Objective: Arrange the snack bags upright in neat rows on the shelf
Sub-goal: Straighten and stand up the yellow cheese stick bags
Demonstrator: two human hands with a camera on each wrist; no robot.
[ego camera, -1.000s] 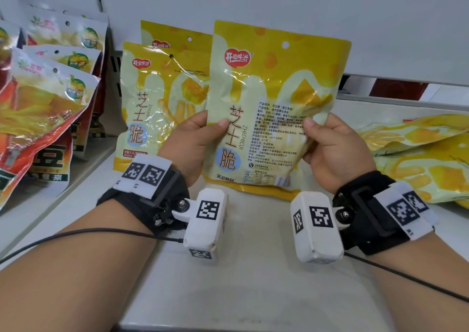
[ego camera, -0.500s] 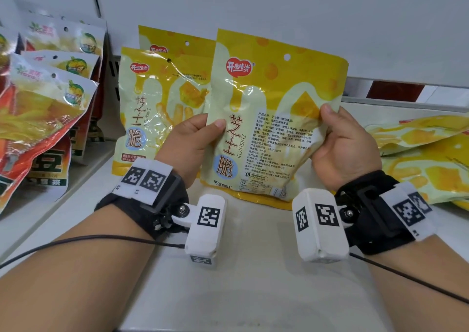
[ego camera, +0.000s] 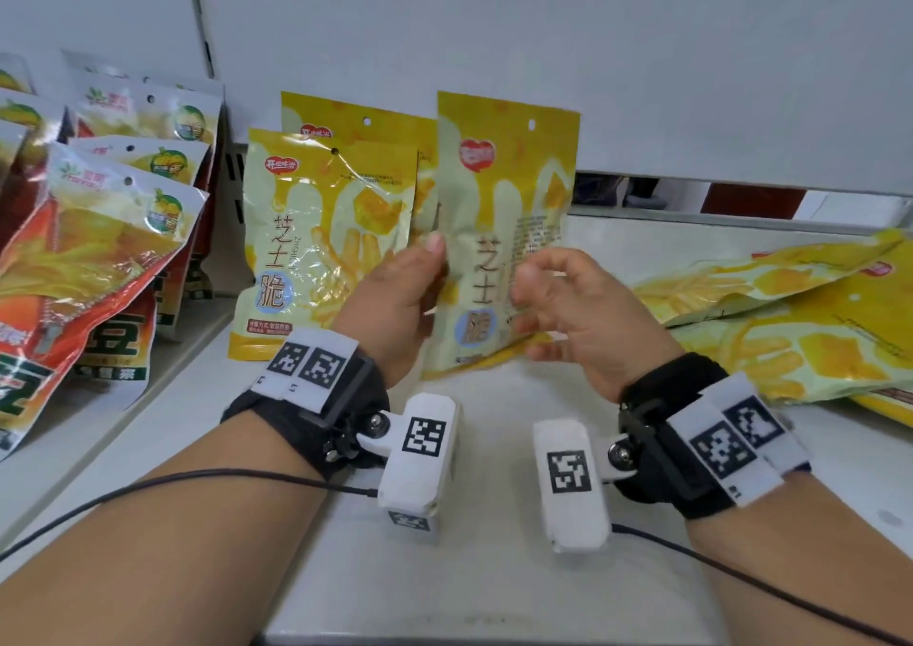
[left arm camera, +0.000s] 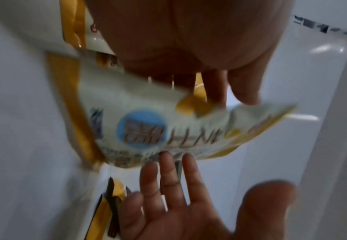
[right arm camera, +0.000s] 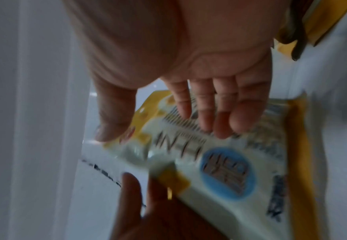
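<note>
A yellow cheese-snack bag (ego camera: 499, 191) stands upright over the white shelf (ego camera: 494, 571), its lower edge just above or on the surface. My left hand (ego camera: 425, 275) grips its left edge, thumb on the front. My right hand (ego camera: 538, 285) is at its right side, and in the right wrist view its straight fingers (right arm camera: 205, 113) only touch the bag (right arm camera: 219, 162). The left wrist view shows the same bag (left arm camera: 147, 126), blurred, between both hands. Two matching bags (ego camera: 316, 240) stand just left of it against the back wall.
Several yellow bags (ego camera: 790, 329) lie flat on the shelf to the right. Rows of orange-red snack bags (ego camera: 99, 250) stand on the neighbouring shelf section at the left. A white back panel (ego camera: 543, 52) closes the rear.
The held bag has turned edge-on and shifted left toward the standing bags. My right hand has let go of its grip and now only touches it with straight fingers.
</note>
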